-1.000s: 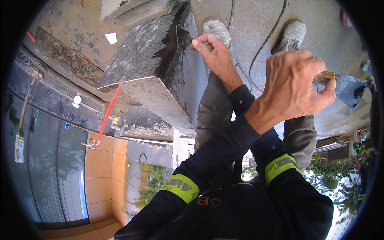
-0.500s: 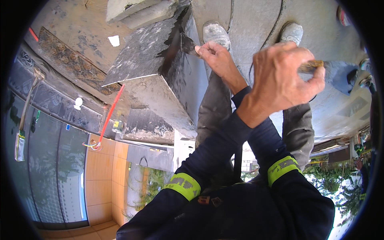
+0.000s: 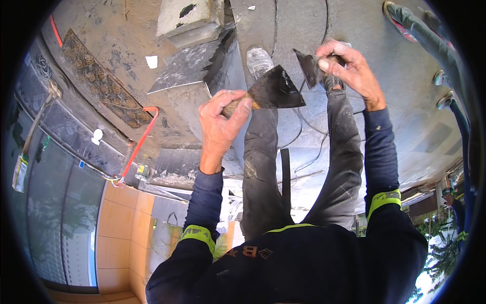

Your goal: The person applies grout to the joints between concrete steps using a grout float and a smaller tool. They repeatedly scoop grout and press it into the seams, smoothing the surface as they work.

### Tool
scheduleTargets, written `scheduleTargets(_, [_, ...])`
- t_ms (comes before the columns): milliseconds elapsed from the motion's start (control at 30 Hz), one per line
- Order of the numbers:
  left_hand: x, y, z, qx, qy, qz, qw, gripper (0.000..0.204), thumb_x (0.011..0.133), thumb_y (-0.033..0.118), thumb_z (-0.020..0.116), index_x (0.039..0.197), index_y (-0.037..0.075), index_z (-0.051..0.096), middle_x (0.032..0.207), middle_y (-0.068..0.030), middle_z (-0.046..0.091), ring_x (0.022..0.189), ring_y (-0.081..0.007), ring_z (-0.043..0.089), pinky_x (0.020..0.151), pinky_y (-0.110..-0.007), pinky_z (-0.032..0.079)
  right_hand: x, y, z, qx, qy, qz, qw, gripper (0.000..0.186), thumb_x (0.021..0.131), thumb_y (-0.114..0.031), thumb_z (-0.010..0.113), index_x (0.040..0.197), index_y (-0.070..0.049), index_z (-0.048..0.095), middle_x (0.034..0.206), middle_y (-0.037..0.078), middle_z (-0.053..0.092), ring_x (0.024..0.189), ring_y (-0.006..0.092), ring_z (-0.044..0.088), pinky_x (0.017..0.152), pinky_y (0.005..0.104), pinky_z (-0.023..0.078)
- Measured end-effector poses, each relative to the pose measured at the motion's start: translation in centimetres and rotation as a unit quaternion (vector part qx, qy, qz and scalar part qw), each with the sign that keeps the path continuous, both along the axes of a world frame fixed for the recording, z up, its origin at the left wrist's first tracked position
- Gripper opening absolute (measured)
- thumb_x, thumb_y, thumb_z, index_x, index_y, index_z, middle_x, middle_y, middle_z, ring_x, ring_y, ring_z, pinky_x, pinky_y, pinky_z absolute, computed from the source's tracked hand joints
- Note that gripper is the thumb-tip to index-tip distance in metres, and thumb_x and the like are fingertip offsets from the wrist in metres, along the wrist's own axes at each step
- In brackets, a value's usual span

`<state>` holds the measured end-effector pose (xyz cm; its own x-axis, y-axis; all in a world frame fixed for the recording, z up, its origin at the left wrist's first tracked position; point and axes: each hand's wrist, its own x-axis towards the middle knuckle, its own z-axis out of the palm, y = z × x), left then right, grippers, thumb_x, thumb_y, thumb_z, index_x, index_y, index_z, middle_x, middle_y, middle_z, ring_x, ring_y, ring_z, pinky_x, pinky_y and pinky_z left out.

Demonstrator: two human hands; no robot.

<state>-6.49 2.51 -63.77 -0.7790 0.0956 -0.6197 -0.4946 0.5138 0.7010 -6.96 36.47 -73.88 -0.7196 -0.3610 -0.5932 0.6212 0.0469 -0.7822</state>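
My left hand [image 3: 223, 121] is closed around the wooden handle of a wide putty knife [image 3: 278, 90]. Its broad blade is coated black and points right, above my left leg. In my right hand [image 3: 352, 71] is a second putty knife [image 3: 309, 68], smaller, with a dark blade pointing left toward the first one. The two blades are close but apart. Left of my feet stands a box-like grey ledge [image 3: 185, 76], its edge smeared with a ragged black coating [image 3: 216, 58].
Concrete blocks [image 3: 192, 23] rest at the ledge's far end. An orange pipe [image 3: 135, 149] and a rusty patterned plate [image 3: 96, 76] lie to the left. Thin cables [image 3: 325, 25] cross the floor around my feet. Other people's legs [image 3: 435, 45] show at the right.
My arms have uncrossed. The left hand has swung from right to left with its putty knife; the right hand has moved from the ledge to the right. The view has shifted too.
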Motion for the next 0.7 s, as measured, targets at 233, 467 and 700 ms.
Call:
scheduleTargets(233, [-1.1,0.0,-2.8,0.069,0.008,-0.067,0.995,0.022,0.085,0.013,0.083,0.100,-0.003,0.080,0.091,-0.0145,0.077,0.081,-0.0206,0.073,0.075,-0.032,0.055,-7.2,0.4,6.8,0.094,0.316,0.279,0.902,0.029,0.093,-0.035,0.083,0.103,-0.009,0.076,0.097,0.006,0.073,0.096,0.0265,0.069,0.094,0.0405,0.049])
scheduleTargets(467, [-1.9,-0.2,-3.3,0.072,0.060,-0.083,0.992,0.023,0.079,0.010,0.082,0.099,-0.001,0.081,0.091,-0.0133,0.077,0.079,-0.0215,0.074,0.073,-0.031,0.056,-8.8,3.3,5.2,0.162,0.319,0.292,0.887,0.022,0.095,-0.030,0.083,0.100,-0.010,0.077,0.097,0.000,0.072,0.101,0.0186,0.067,0.107,0.0393,0.042])
scheduleTargets(700, [-2.0,9.3,-6.0,0.081,0.169,-0.003,0.982,0.024,0.084,0.009,0.085,0.105,-0.002,0.080,0.090,-0.0105,0.076,0.077,-0.0180,0.072,0.071,-0.030,0.057,-0.3,-2.4,-10.4,0.184,-0.092,-0.193,0.959,0.034,0.098,-0.032,0.082,0.118,-0.006,0.076,0.105,0.003,0.075,0.094,0.0147,0.068,0.087,0.0309,0.055])
